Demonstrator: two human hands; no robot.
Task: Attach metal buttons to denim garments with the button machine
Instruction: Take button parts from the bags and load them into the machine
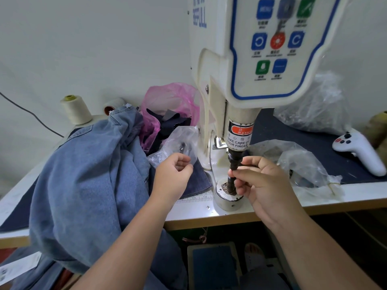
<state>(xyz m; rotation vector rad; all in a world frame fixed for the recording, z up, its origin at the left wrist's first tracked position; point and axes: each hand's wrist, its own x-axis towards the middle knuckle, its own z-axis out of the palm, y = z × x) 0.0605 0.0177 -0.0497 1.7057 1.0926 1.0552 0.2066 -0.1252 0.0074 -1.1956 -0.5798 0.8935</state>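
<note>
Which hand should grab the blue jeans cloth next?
Probably the left hand. It holds nothing I can make out and hovers right beside the denim garment heaped on the table's left. The right hand is busy: its fingertips pinch at the button machine's punch.

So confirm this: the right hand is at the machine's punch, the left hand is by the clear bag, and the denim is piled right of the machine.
Wrong on one point: the head view shows the light-blue denim garment piled left of the button machine, not right. The right hand at the punch and the left hand by the clear bag are correct.
</note>
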